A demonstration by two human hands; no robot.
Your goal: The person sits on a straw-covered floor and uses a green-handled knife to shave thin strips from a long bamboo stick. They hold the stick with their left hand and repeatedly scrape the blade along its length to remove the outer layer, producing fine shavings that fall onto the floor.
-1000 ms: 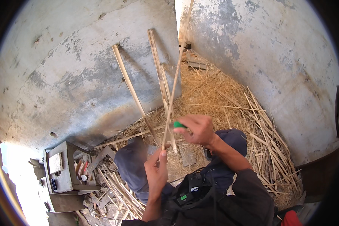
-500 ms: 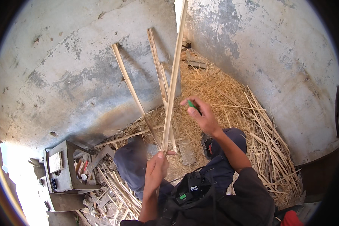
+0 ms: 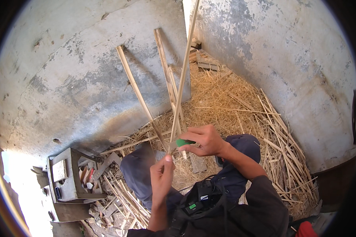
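Note:
My left hand (image 3: 161,173) is closed around the lower end of a long pale bamboo strip (image 3: 182,85), which rises away from me past the top of the picture. Closed on a green-handled knife (image 3: 182,142), my right hand (image 3: 208,141) is just above and to the right of the left one. A short greyish blade seems to lie against the strip close above my left thumb; the exact contact is too small to tell. Further strips lean on the wall ahead: one at the left (image 3: 132,81) and a darker one (image 3: 162,55) nearer the middle.
Curly shavings (image 3: 221,94) cover the floor ahead. A pile of thin strips (image 3: 284,158) lies along the right wall, and more strips (image 3: 126,197) are by my left leg. At the left stands a worn wooden box (image 3: 69,177) with small things inside. Stained walls meet ahead.
My right hand has come down and left with the green-handled knife, from apart to the bamboo strip near my left hand. The strip has turned slightly and looks narrower.

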